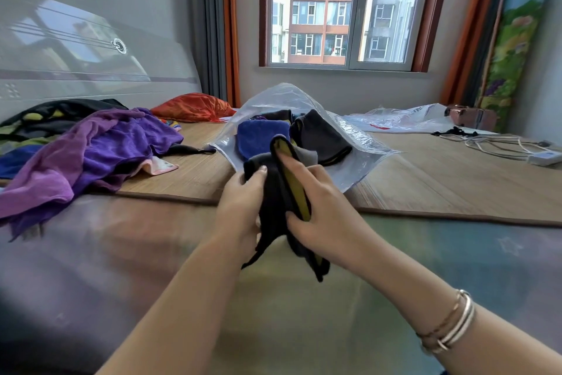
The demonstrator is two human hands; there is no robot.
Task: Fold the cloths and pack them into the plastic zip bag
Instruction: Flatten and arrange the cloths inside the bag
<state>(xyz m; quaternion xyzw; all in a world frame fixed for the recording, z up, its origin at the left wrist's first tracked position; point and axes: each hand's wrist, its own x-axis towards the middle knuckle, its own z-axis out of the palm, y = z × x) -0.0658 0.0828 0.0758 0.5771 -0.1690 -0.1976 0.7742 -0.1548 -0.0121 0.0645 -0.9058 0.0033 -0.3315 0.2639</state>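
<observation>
Head view: the left hand [243,201] and right hand [316,201] each curl their grip around a black cloth with a yellow band [282,192], held above the bed's near edge just in front of the open plastic zip bag [359,143], which lies on the bamboo mat [425,180] and already holds a blue cloth [261,137] and dark cloths. To complete the fold well, align the edges, press the bundle flat, then slide it into the bag mouth without snagging the film. The bag's zip edge is hard to make out, the cloth's lower folds hang hidden between the palms, and the purple cloth pile [91,155] conceals how many pieces remain.
</observation>
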